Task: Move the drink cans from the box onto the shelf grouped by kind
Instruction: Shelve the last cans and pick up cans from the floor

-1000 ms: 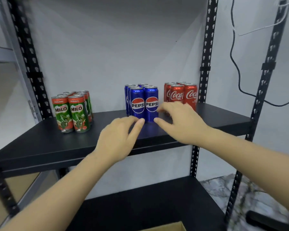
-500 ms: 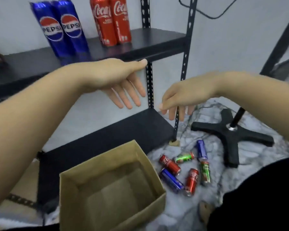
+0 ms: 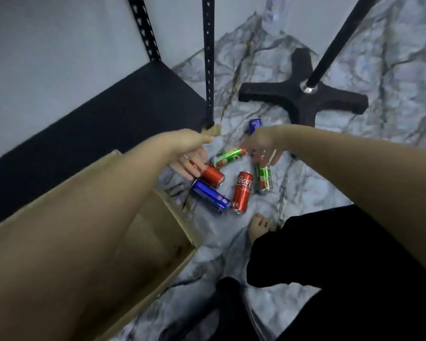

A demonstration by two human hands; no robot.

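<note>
Left hand [image 3: 190, 153] grips a glossy red can [image 3: 210, 175] — right hand [image 3: 262, 146] (fingers spread) touches a green can [image 3: 263, 178].

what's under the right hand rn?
Under the right hand: the top end of a green can, fingers reaching onto it, grip unclear. A blue can pokes out behind the hand; most of it is covered. Both lie on the marble floor.

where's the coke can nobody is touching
In the head view it lies on the marble floor just right of centre: the free Coke can, between the blue Pepsi can on its left and a green Milo can on its right.
</note>
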